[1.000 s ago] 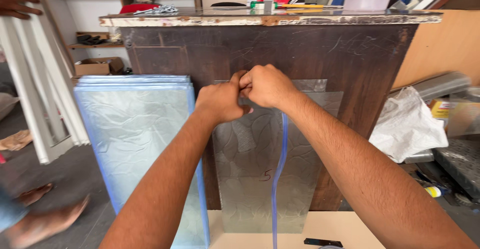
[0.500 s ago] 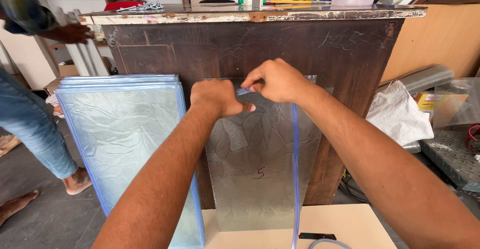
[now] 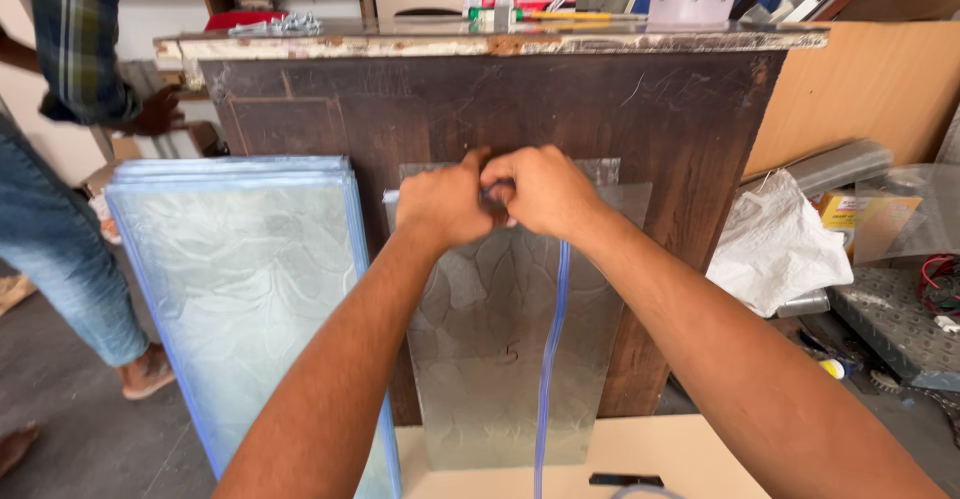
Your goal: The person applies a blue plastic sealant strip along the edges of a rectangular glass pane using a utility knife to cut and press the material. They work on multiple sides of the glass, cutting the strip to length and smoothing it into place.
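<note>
A clear blue flexible edging strip (image 3: 547,359) was pinched in both grips, left hand (image 3: 445,202) and right hand (image 3: 545,191) meeting at the top edge of the upright frosted patterned glass pane (image 3: 500,349). Seating was judged best done by pressing it on squarely while the pane was kept leaning against the dark wooden counter (image 3: 500,109), beside the stacked blue-edged glass sheets (image 3: 240,289).

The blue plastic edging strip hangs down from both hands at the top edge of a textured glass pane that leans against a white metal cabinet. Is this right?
Not quite. In the head view the textured glass pane leans against a dark brown wooden counter, not a white metal cabinet. The blue plastic edging strip does hang from both hands, left and right.
</note>
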